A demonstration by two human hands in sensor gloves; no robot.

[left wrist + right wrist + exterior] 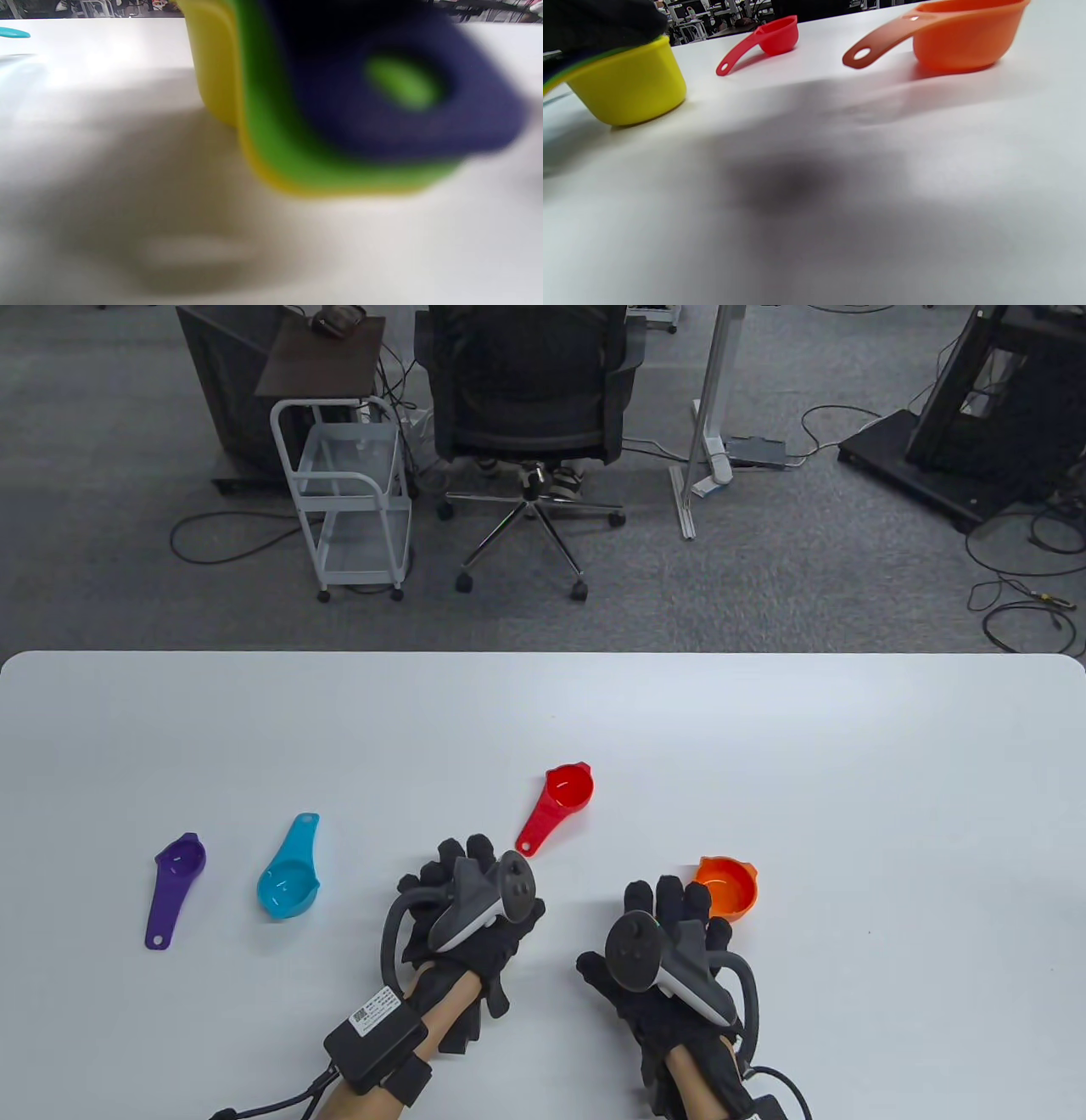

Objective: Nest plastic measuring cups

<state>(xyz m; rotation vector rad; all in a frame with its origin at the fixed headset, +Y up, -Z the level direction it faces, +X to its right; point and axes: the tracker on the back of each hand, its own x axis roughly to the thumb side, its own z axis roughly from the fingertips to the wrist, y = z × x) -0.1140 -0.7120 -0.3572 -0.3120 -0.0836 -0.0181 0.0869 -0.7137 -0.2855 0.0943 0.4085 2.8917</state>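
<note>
My left hand [450,861] lies over a nested stack on the table and hides it in the table view. The left wrist view shows the stack close up: a yellow cup [212,63], a green one [288,148] and a dark blue one [339,110] in it. In the right wrist view its glove [594,21] covers the yellow cup [632,84]. My right hand [670,899] is open, fingers spread just left of the orange cup [728,886], whose handle [865,51] is free. A red cup [567,789], a cyan cup [288,882] and a purple cup [180,861] lie loose.
The white table [848,780] ends at its far edge, with carpet, an office chair [526,398] and a white cart [352,492] beyond. The cyan cup's edge shows in the left wrist view [15,32]. The red cup [774,38] and orange cup [963,38] stand upright.
</note>
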